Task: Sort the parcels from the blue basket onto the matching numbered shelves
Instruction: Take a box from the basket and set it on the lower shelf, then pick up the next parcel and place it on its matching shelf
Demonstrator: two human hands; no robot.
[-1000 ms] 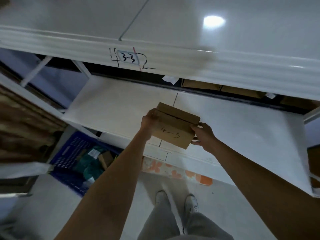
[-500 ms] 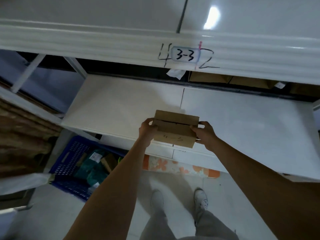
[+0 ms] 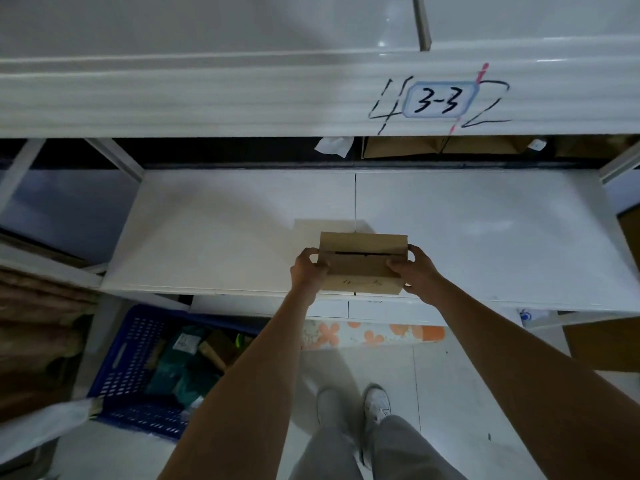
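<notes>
**Cardboard parcel held at the front edge of the white shelf**

A small brown cardboard parcel sat near the centre of the view, over the front edge of a white shelf; whether it rested on the board or hung just above it could not be told. The left hand grasped its left end, fingers curled round the side, and the right hand clasped its right end the same way. A dark slit ran across the parcel's top, and handwritten figures showed on its near face, too faint to read with certainty.

At about one o'clock from the parcel, the rail of the upper shelf carried a blue-edged label reading "3-3", with a "4" and a "2" inked on either side of it. Just under that rail, more brown boxes stood at the back.

At about seven o'clock, on the floor, the blue basket held green and brown parcels. At six o'clock the person's grey trousers and white shoes stood on pale tiles, with an orange flowered mat beneath the shelf's front edge.
</notes>
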